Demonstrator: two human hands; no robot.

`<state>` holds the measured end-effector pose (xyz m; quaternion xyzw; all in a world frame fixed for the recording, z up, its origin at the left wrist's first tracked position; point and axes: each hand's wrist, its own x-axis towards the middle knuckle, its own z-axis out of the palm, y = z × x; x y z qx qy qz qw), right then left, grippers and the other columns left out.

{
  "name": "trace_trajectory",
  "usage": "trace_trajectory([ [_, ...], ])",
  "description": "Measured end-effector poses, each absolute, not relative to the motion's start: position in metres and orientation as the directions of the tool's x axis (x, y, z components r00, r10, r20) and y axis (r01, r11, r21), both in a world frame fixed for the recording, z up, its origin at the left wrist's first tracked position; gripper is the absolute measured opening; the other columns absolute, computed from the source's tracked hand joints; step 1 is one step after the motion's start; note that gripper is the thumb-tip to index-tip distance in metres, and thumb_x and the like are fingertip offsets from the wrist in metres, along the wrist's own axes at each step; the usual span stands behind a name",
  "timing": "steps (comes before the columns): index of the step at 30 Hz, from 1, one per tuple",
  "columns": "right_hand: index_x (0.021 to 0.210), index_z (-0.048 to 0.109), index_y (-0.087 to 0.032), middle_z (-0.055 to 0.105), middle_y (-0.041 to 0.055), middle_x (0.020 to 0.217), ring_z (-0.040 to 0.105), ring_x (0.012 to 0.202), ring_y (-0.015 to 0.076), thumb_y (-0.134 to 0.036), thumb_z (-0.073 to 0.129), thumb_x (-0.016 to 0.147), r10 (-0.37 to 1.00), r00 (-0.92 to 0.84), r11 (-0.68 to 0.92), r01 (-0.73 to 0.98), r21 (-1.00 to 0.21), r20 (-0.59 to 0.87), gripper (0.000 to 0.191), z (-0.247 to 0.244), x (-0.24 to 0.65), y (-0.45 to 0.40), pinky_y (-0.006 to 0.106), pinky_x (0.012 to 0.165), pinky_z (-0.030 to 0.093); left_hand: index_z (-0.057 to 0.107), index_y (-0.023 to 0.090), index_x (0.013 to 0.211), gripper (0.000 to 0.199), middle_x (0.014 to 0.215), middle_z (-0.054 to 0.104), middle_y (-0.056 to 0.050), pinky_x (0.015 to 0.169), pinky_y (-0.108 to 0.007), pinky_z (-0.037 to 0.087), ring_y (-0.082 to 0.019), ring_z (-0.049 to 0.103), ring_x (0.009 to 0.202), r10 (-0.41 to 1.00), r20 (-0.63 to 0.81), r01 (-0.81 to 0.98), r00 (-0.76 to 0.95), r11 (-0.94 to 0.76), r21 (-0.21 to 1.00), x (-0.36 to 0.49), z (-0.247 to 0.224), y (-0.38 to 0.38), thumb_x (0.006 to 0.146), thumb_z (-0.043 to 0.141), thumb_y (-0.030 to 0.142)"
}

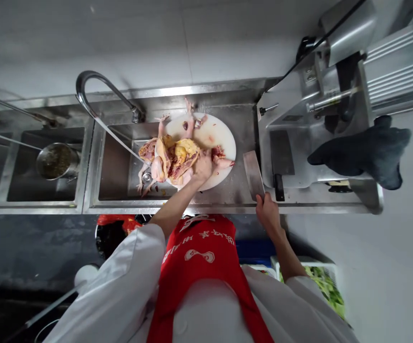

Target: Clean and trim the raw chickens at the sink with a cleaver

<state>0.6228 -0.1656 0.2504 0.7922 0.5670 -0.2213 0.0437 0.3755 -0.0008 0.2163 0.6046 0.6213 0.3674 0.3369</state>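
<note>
A cut-open raw chicken (181, 155) lies on a round white cutting board (227, 136), its left side reaching over the sink. My left hand (203, 165) presses on the right side of the carcass, fingers closed around its edge. To the right of that hand, a separate raw piece (222, 163) rests on the board. My right hand (268, 209) grips the handle of a cleaver (252, 174), whose wide blade is off the board, over the steel counter. More raw poultry (147, 150) with feet lies in the sink, left of the board.
A curved faucet (106, 82) arches over the sink (115, 166). Farther left, a metal pot (56, 161) sits in another basin. At right, a second cleaver (281, 155) lies beside a slicing machine (335, 95) and a dark cloth (366, 150).
</note>
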Motion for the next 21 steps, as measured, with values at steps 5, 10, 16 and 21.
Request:
trace_trajectory([
  [5,0.121,0.058,-0.010,0.076,0.0181,0.092,0.074,0.085,0.0302,-0.034,0.034,0.112,0.887,0.164,-0.236,0.965,-0.118,-0.432,0.034,0.251,0.617,-0.138,0.034,0.069,0.040,0.063,0.018,0.095,0.019,0.115,0.064,-0.015,0.106,-0.041,0.044,-0.029,0.059,0.113,0.998,0.051,0.607,-0.034,-0.020,0.794,0.381,0.195,-0.017,0.080,0.070,0.009],
  [10,0.122,0.056,-0.014,0.077,0.0177,0.095,0.076,0.092,0.0324,-0.036,0.031,0.113,0.889,0.000,-0.041,0.996,-0.079,-0.458,0.035,0.267,0.595,-0.112,0.034,0.073,0.044,0.063,0.021,0.086,0.009,0.099,0.065,-0.009,0.101,-0.038,0.047,-0.024,0.062,0.102,0.984,0.055,0.489,-0.170,0.036,0.871,0.363,0.171,-0.033,0.084,0.065,0.012],
  [16,0.125,0.055,-0.013,0.078,0.0188,0.099,0.077,0.096,0.0326,-0.033,0.028,0.113,0.836,-0.152,0.148,0.988,-0.050,-0.527,0.035,0.274,0.569,-0.103,0.035,0.078,0.049,0.066,0.020,0.096,0.010,0.108,0.068,-0.013,0.101,-0.039,0.050,-0.026,0.064,0.106,0.987,0.105,0.576,-0.119,-0.018,0.817,0.349,0.157,-0.048,0.091,0.061,0.014],
  [21,0.132,0.052,-0.011,0.077,0.0199,0.101,0.077,0.100,0.0316,-0.030,0.025,0.113,0.781,-0.177,0.180,0.982,-0.056,-0.599,0.038,0.262,0.558,-0.105,0.036,0.082,0.052,0.065,0.019,0.093,0.008,0.105,0.070,-0.012,0.093,-0.037,0.054,-0.024,0.066,0.101,0.979,0.200,0.635,-0.037,-0.132,0.762,0.345,0.140,-0.045,0.093,0.058,0.014],
])
